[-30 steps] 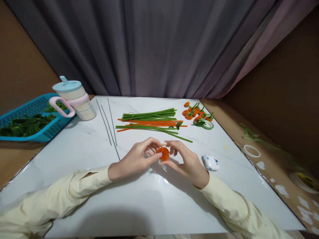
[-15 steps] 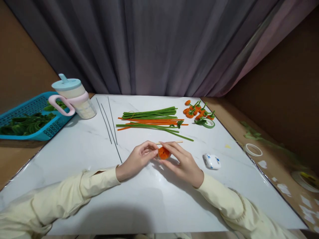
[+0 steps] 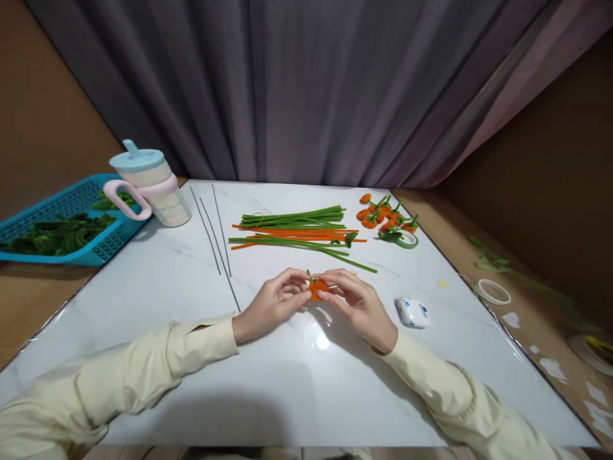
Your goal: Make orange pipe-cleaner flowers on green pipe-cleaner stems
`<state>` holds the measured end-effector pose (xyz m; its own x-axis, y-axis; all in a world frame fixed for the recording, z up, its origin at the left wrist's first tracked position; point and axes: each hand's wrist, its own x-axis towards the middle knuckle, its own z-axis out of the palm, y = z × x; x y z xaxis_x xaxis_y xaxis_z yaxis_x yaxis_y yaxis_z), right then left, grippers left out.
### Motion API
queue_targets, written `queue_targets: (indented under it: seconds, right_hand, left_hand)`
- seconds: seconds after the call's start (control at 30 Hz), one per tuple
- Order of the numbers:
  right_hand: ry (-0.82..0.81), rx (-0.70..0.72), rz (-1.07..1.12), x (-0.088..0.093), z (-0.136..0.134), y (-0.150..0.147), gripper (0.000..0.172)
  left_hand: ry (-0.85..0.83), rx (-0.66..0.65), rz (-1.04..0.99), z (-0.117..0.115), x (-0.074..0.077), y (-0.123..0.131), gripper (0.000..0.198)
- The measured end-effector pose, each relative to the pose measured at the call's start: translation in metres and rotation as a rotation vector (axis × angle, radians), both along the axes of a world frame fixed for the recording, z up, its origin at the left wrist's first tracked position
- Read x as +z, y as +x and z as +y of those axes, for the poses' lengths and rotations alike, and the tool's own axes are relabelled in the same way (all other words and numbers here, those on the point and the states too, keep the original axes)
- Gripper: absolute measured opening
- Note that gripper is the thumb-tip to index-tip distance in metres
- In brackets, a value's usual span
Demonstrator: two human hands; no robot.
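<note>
Over the middle of the white table, my left hand and my right hand pinch a small, round orange pipe-cleaner ornament from both sides. Its shape resembles a pumpkin, and a short green stem stands up from its top. The fingertips hide part of its edges. Beyond my hands lie green pipe cleaners in a bundle, orange pipe cleaners and several loose green ones. Toward the back right sits a cluster of similar orange ornaments with green stems, next to a roll of green tape.
At the left, a lidded cup with a pink handle stands beside a blue basket of green pieces. Thin dark wires lie nearby. A white case is to my right; a white tape roll and paper scraps lie farther right.
The orange ornament has been turned, so its green stem now shows on top. My right fingers have closed in on it. The pale stick under that hand is now mostly hidden.
</note>
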<state>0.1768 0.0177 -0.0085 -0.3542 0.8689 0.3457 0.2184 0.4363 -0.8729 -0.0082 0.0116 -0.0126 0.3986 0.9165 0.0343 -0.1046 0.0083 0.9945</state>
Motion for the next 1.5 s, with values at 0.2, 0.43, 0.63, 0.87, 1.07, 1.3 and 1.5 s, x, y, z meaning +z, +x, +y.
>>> queue_targets:
  seconds: [0.2, 0.43, 0.63, 0.87, 1.07, 1.3, 1.5]
  right_hand:
    - [0.099, -0.055, -0.014, 0.001, -0.005, -0.004, 0.009]
    - [0.226, -0.074, -0.068, 0.004, -0.007, -0.005, 0.016]
    - [0.302, -0.067, -0.114, 0.004, -0.006, -0.004, 0.021]
    - [0.486, -0.099, -0.286, 0.001, -0.009, -0.004, 0.021]
    - [0.24, -0.189, -0.133, 0.003, -0.008, -0.006, 0.007]
    - [-0.345, -0.169, 0.11, 0.006, -0.002, -0.003, 0.017]
    - [-0.502, -0.15, 0.171, 0.016, -0.001, -0.001, 0.019]
  left_hand:
    - [0.149, 0.113, 0.161, -0.003, -0.005, 0.001, 0.023]
    - [0.426, 0.163, 0.283, -0.006, -0.005, 0.0, 0.014]
    - [0.608, 0.171, 0.323, -0.005, -0.003, -0.001, 0.011]
    - [0.547, 0.163, 0.361, -0.006, -0.004, 0.0, 0.015]
    - [0.685, 0.177, 0.418, -0.008, -0.007, 0.001, 0.032]
    - [0.953, 0.126, 0.438, -0.002, -0.007, -0.005, 0.035]
    - [0.951, 0.113, 0.382, 0.001, -0.006, -0.007, 0.03]
